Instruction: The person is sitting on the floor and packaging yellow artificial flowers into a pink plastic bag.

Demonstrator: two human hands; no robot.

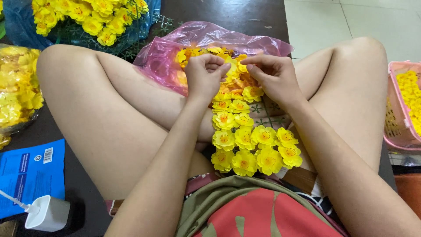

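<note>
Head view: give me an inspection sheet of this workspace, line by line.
Surface: dark floor, with pale tiles to the right.
Job's things: yellow artificial flowers laid in rows on the lap; more in an open pink plastic bag.
Clutter: blue printed packet at lower left.
Hands: left hand and right hand both pinch at flowers at the bag's mouth; what each fingertip grips is too small to tell.
Cables: white charger with a white cable, lower left.
Surroundings: pink basket of yellow flowers at right; blue bag of flowers upper left; clear bag of flowers at left.
</note>
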